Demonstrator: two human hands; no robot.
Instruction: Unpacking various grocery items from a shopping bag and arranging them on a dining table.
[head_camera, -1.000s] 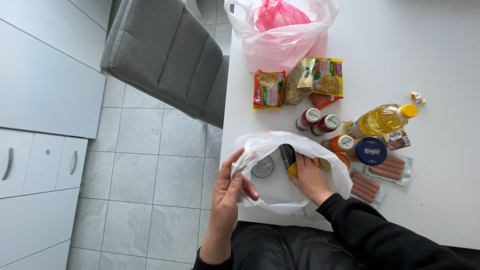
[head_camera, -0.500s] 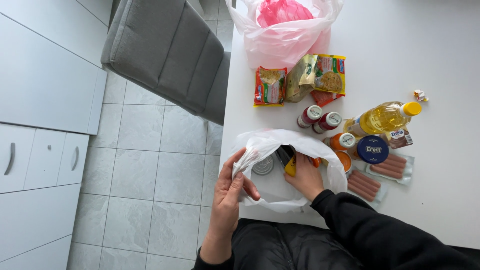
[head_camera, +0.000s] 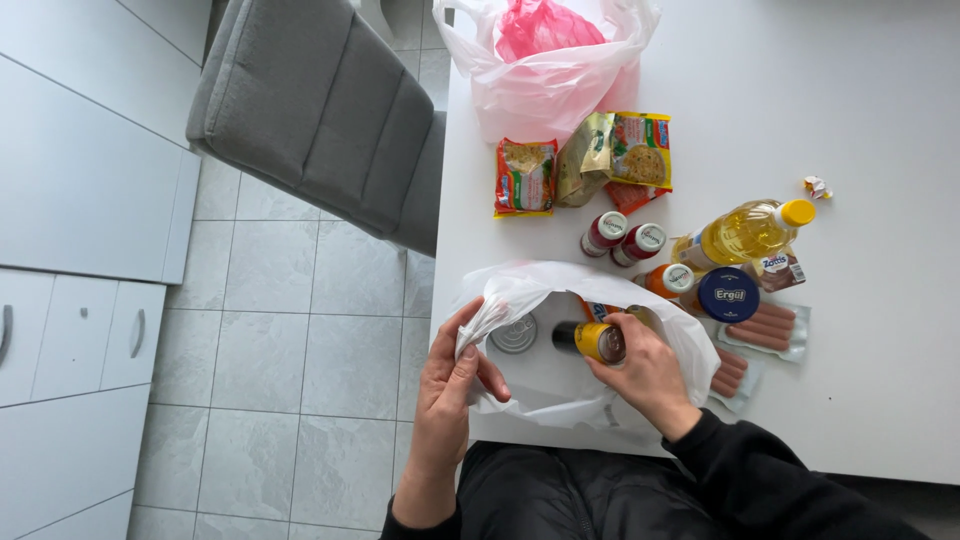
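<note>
- Right hand (head_camera: 645, 375) is clamped on a dark bottle with a yellow cap (head_camera: 590, 340), lying on its side inside the mouth of the white plastic bag (head_camera: 545, 385) at the table's (head_camera: 880, 120) near edge.
- Left hand (head_camera: 450, 375) pinches the bag's bunched handle at the bottle's nine o'clock — fingers closed on the plastic.
- Silver tin can (head_camera: 515, 334) sits in the bag, just beside the bottle at nine o'clock.
- At two o'clock: a blue-lidded jar (head_camera: 728, 294), an oil bottle (head_camera: 745, 232) and sausage packs (head_camera: 765, 330).
- At twelve o'clock — two red jars (head_camera: 622, 238), noodle packets (head_camera: 525, 178), then a pink bag (head_camera: 545, 60).
- Grey chair (head_camera: 310, 110) stands at ten o'clock.
</note>
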